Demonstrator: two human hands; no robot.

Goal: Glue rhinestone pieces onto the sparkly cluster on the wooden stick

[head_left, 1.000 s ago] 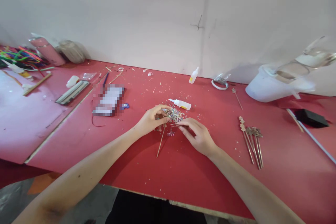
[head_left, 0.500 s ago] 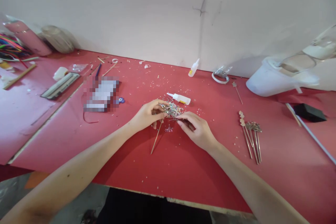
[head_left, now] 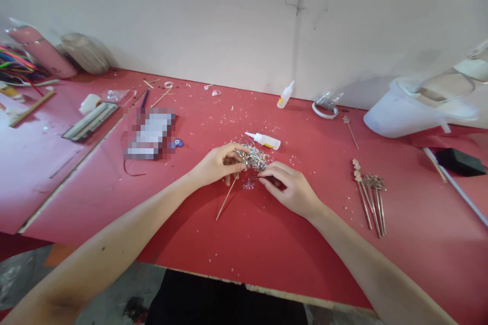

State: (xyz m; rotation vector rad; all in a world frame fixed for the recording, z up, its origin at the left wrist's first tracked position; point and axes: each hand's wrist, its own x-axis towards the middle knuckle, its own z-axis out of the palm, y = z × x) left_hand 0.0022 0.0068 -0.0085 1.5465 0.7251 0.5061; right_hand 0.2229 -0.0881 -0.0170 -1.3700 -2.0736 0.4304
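Right hand (head_left: 293,190): shifts slightly off the lying glue bottle (head_left: 267,141), pinching my thin tool (head_left: 268,177)
Left hand (head_left: 213,164): grips my stick (head_left: 227,196), finish unclear
Decorated sticks (head_left: 374,181): lie right of bottle

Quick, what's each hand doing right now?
Left hand: closed, holding a thin, straight gold-coloured stick.
Right hand: closed, pinching a slim dark tool, mostly hidden.

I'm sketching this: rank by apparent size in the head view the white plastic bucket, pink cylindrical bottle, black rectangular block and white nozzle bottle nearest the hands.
Largest: white plastic bucket
Pink cylindrical bottle
Black rectangular block
Smallest: white nozzle bottle
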